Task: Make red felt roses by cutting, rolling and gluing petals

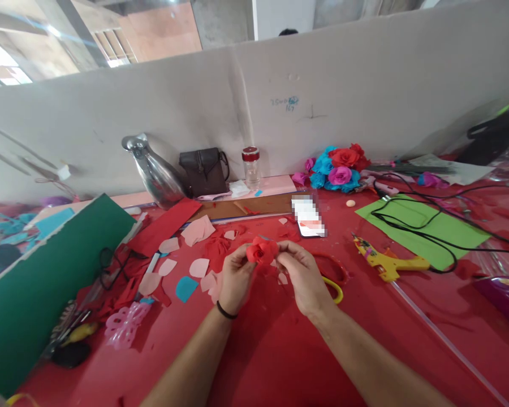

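Observation:
A red paper flower [262,251] with layered petals is held up between my two hands over the red table. My left hand [236,277], with a black band at the wrist, pinches the flower's left side. On its right side, the fingers of my right hand [302,274] grip a petal edge. Pink paper petals [199,268] lie loose to the left, along with a blue petal [187,289]. Partly hidden behind my right hand are scissors [333,288] with red and yellow handles. A yellow glue gun [385,264] rests further right, a clear glue stick trailing from it.
A phone [309,217] lies beyond my hands. Behind it are a bunch of paper flowers [338,168], a glass jar [251,169], a dark bag [204,172] and a steel jug [156,175]. Black cable crosses green paper [424,229] at right. A green board [46,294] stands left.

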`<state>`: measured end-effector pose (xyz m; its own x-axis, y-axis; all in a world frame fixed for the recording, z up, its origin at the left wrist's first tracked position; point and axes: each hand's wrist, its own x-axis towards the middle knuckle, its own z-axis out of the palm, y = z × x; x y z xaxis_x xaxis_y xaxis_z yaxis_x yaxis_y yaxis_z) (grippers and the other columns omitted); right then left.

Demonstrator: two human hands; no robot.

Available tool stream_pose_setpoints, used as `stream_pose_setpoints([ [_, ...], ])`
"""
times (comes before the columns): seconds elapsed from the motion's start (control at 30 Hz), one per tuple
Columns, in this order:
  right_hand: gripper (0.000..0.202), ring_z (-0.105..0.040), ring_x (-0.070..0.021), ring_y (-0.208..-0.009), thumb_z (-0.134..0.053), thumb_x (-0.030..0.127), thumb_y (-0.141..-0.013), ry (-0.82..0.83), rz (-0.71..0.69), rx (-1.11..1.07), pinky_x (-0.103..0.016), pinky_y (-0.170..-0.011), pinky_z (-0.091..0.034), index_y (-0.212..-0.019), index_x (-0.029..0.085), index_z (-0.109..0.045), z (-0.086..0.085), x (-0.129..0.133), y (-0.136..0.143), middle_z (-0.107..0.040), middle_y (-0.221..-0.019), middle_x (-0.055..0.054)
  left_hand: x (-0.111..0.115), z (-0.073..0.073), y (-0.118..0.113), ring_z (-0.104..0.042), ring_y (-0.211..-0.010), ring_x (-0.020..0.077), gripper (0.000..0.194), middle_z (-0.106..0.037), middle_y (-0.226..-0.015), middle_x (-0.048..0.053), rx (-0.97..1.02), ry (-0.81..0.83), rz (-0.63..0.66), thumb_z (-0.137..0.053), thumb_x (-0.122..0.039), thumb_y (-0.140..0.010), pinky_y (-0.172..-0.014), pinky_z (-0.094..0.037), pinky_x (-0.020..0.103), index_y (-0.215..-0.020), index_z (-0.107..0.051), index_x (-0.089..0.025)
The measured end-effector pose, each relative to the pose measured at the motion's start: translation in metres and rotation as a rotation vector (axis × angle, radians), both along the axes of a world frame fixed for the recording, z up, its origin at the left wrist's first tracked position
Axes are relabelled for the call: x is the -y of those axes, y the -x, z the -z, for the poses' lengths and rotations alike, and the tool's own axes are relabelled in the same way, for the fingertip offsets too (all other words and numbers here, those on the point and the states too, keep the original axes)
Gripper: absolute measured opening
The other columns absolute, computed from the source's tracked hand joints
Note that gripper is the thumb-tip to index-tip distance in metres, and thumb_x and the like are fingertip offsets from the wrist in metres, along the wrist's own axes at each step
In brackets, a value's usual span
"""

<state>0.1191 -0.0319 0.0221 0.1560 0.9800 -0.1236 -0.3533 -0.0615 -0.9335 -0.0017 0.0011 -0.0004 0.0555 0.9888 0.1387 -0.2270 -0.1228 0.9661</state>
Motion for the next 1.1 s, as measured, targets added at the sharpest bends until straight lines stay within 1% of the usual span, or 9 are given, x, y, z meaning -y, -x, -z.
stream_pose_setpoints([
  [0.23,0.014,-0.032,-0.0094,-0.048,-0.065,0.034,-0.066,0.042,0.051,-0.001,-0.024,-0.046,-0.025,-0.071,0.021,-0.065,0.006,-0.003,-0.003,-0.046,-0.055,0.004,0.001,0.000,0.002,-0.057,-0.071,0.0152,0.002,-0.067,-0.071,0.002,-0.096,-0.062,-0.059,-0.067,-0.017,-0.067,-0.072,-0.047,0.026,-0.068,-0.069,-0.017],
  [0.37,0.014,-0.031,-0.0089,-0.048,-0.064,0.033,-0.064,0.083,0.041,0.015,-0.023,-0.044,-0.023,-0.070,0.021,-0.064,0.003,-0.002,-0.002,-0.044,-0.055,0.005,0.002,-0.002,0.004,-0.061,-0.078,0.0181,0.014,-0.071,-0.079,0.004,-0.127,-0.168,-0.113,-0.063,-0.012,-0.066,-0.076,-0.048,0.029,-0.073,-0.072,-0.019],
  [0.47,0.015,-0.037,-0.0104,-0.051,-0.066,0.033,-0.062,0.128,0.045,-0.024,-0.022,-0.043,-0.021,-0.071,0.022,-0.064,0.002,-0.003,-0.003,-0.047,-0.056,0.005,0.003,-0.005,0.006,-0.062,-0.080,0.0190,0.017,-0.072,-0.082,0.005,-0.139,-0.236,-0.134,-0.063,-0.010,-0.065,-0.077,-0.048,0.030,-0.073,-0.073,-0.020],
  [0.57,0.019,-0.047,-0.0133,-0.058,-0.067,0.038,-0.063,0.096,0.063,-0.091,-0.024,-0.047,-0.030,-0.072,0.021,-0.066,0.003,-0.005,-0.005,-0.057,-0.063,0.002,0.003,-0.005,0.007,-0.061,-0.079,0.0186,0.015,-0.071,-0.081,0.005,-0.143,-0.211,-0.098,-0.063,-0.010,-0.065,-0.077,-0.048,0.029,-0.072,-0.072,-0.019],
  [0.63,0.022,-0.054,-0.0157,-0.066,-0.066,0.042,-0.065,0.031,0.057,-0.125,-0.026,-0.056,-0.039,-0.071,0.021,-0.068,0.004,-0.006,-0.006,-0.065,-0.071,-0.001,0.002,-0.003,0.006,-0.060,-0.077,0.0175,0.010,-0.070,-0.079,0.004,-0.132,-0.146,-0.048,-0.064,-0.012,-0.067,-0.076,-0.048,0.028,-0.070,-0.072,-0.018],
  [0.7,0.024,-0.057,-0.0176,-0.072,-0.064,0.044,-0.067,-0.014,0.018,-0.145,-0.029,-0.065,-0.043,-0.071,0.021,-0.069,0.004,-0.007,-0.008,-0.068,-0.076,-0.003,0.001,-0.001,0.004,-0.058,-0.075,0.0168,0.005,-0.068,-0.077,0.004,-0.109,-0.072,0.013,-0.066,-0.017,-0.069,-0.074,-0.048,0.028,-0.069,-0.071,-0.016],
  [0.8,0.023,-0.053,-0.0157,-0.066,-0.064,0.044,-0.070,-0.042,-0.052,-0.141,-0.028,-0.063,-0.042,-0.067,0.021,-0.066,0.002,-0.007,-0.010,-0.064,-0.070,-0.001,0.000,0.000,0.003,-0.057,-0.075,0.0173,0.009,-0.067,-0.076,0.004,-0.091,-0.019,0.087,-0.069,-0.024,-0.069,-0.075,-0.047,0.028,-0.070,-0.070,-0.015],
  [0.93,0.025,-0.043,-0.0117,-0.055,-0.068,0.044,-0.069,-0.026,-0.086,-0.085,-0.024,-0.047,-0.033,-0.066,0.021,-0.058,-0.001,-0.004,-0.011,-0.052,-0.060,0.003,-0.001,0.001,0.003,-0.058,-0.079,0.0191,0.013,-0.068,-0.079,0.005,-0.126,-0.022,0.121,-0.071,-0.028,-0.070,-0.077,-0.047,0.029,-0.071,-0.072,-0.015],
  [1.1,0.028,-0.034,-0.0069,-0.045,-0.071,0.044,-0.067,0.000,-0.105,-0.031,-0.021,-0.039,-0.023,-0.072,0.020,-0.058,-0.004,-0.002,-0.011,-0.051,-0.060,0.005,-0.001,0.003,0.004,-0.058,-0.077,0.0185,0.015,-0.068,-0.078,0.005,-0.150,-0.046,0.166,-0.070,-0.031,-0.071,-0.076,-0.048,0.029,-0.073,-0.073,-0.016],
])
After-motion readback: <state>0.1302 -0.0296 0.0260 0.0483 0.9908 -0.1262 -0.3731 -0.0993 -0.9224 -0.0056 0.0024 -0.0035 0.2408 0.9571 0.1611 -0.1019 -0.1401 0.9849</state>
